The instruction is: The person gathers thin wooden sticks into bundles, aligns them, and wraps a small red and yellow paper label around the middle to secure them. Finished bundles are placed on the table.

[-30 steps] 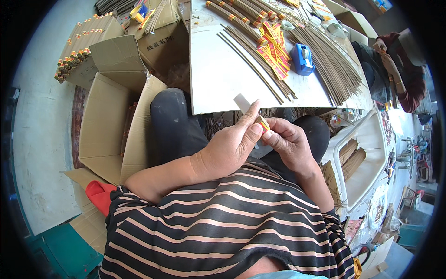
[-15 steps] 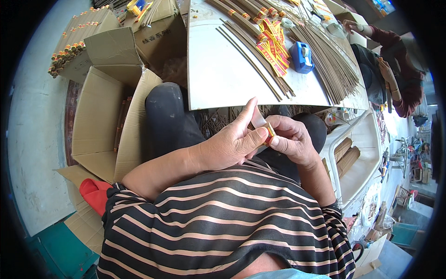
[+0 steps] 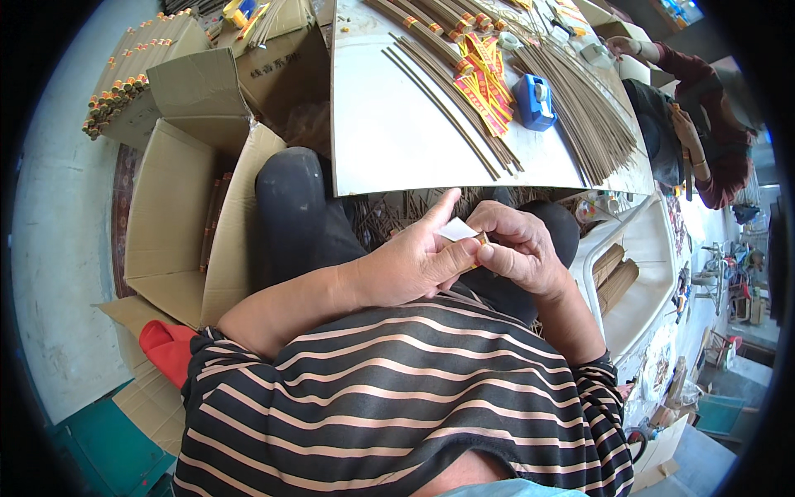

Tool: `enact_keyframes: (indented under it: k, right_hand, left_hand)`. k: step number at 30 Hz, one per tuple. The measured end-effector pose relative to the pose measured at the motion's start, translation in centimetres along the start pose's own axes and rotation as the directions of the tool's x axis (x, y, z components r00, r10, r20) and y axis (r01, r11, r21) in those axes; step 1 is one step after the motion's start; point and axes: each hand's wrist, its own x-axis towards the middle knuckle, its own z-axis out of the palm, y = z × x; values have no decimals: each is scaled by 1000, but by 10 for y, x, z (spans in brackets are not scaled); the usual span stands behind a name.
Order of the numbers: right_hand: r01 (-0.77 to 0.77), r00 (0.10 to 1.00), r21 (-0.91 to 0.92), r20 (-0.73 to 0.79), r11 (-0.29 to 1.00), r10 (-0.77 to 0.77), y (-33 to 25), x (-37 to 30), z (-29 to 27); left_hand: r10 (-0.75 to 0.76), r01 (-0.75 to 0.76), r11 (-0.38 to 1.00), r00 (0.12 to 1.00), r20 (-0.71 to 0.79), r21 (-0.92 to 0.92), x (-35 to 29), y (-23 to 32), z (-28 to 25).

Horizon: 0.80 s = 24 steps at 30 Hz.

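A brown cardboard box (image 3: 178,215) sat open. The left hand (image 3: 414,261) pinched a small white paper square (image 3: 458,229) over the lap. The right hand (image 3: 517,253) curled tight around a thin brown stick bundle (image 3: 479,241).

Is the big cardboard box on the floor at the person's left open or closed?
Open. The cardboard box has its flaps spread outward, and the inside shows, with a few brown sticks against one wall. How full it is cannot be told.

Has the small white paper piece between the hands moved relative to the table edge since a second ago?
Yes. The white paper piece, held by the left hand and right hand, sat at the table edge earlier; now it lies lower, nearer the body.
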Motion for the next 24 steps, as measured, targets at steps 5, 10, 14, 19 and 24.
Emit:
enact_keyframes:
  k: [5, 10, 14, 19, 24]
  right_hand:
    - [116, 992, -110, 51, 987, -111, -12, 5, -5]
    - [218, 975, -205, 94, 954, -203, -16, 5, -9]
    - [338, 940, -277, 142, 900, -309, -17, 8, -10]
    - [394, 917, -257, 166, 882, -361, -14, 9, -10]
    - [419, 897, -201, 241, 886, -369, -15, 10, -15]
  left_hand:
    - [4, -4, 1000, 1000, 10, -7, 2, -3, 0]
    - [-11, 14, 999, 996, 90, -34, 4, -8, -4]
    - [-42, 60, 988, 991, 127, -143, 2, -9, -7]
    - [-35, 69, 948, 993, 113, -312, 4, -11, -8]
    - [-19, 75, 933, 987, 160, -352, 7, -8, -6]
